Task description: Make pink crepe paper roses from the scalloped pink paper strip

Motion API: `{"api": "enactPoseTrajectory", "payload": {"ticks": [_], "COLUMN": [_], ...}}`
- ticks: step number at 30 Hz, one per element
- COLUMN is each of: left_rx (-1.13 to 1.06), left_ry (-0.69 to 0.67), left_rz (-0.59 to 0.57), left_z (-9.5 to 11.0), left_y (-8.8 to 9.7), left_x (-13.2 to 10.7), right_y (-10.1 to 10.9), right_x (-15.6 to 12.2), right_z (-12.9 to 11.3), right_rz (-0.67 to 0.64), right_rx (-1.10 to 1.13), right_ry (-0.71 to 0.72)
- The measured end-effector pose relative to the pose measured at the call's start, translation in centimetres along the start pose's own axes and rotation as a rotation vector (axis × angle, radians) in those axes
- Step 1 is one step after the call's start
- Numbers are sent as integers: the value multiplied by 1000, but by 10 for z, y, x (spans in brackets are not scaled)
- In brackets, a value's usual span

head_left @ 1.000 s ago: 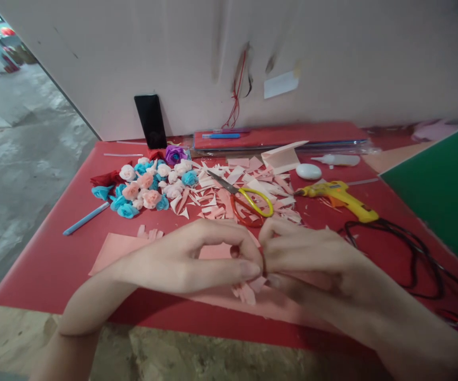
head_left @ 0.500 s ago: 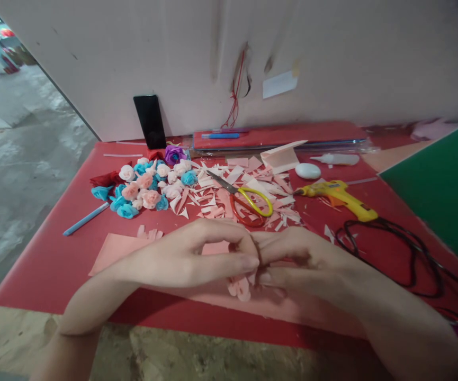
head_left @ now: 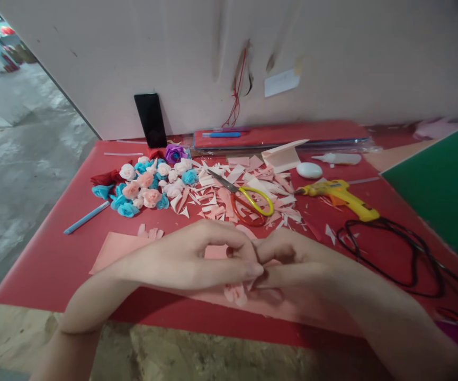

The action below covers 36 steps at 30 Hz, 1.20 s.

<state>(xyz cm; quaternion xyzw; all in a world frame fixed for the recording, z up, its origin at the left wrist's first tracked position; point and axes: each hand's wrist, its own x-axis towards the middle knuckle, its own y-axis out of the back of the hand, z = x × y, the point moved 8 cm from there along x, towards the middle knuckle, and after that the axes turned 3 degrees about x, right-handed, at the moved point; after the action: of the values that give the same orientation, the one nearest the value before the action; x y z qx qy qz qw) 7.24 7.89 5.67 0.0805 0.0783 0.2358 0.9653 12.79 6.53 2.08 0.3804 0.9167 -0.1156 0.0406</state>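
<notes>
With fingertips (head_left: 254,271) closed together, pinching in left hand (head_left: 191,259) and right hand (head_left: 310,267), on the near side of the yellow-and-red-handled scissors (head_left: 235,188), a cluster of pink paper petals (head_left: 235,294); ideally gripping snugly at the base, sparing the thin edges.

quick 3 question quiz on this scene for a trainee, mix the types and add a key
1. True or false: the scissors lie on top of paper scraps.

2. Multiple choice: what is the main colour of the glue gun?
A) green
B) yellow
C) purple

3. Short answer: what do the left hand and right hand hold between them?

Key:
1. True.
2. B.
3. Pink paper, partly hidden by the fingers.
</notes>
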Motion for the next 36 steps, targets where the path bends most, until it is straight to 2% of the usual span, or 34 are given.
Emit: {"api": "enactPoseTrajectory", "payload": {"ticks": [5,12,26,30,36], "left_rx": [80,121,178,174,171], "left_ry": [-21,-107,-131,-155,-128], "left_rz": [-4,16,22,25,59], "left_z": [1,8,7,7,8], "left_y": [0,2,2,1,0], "left_x": [0,-1,-1,-1,-1], "right_y": [-3,0,-9,-7,-6], "right_x": [4,4,6,4,10], "right_z": [12,21,22,26,24], "right_rz": [-25,29,24,81,35], "right_rx": [148,217,290,337,264], "right_ry": [-182,-259,-315,-319,-240]}}
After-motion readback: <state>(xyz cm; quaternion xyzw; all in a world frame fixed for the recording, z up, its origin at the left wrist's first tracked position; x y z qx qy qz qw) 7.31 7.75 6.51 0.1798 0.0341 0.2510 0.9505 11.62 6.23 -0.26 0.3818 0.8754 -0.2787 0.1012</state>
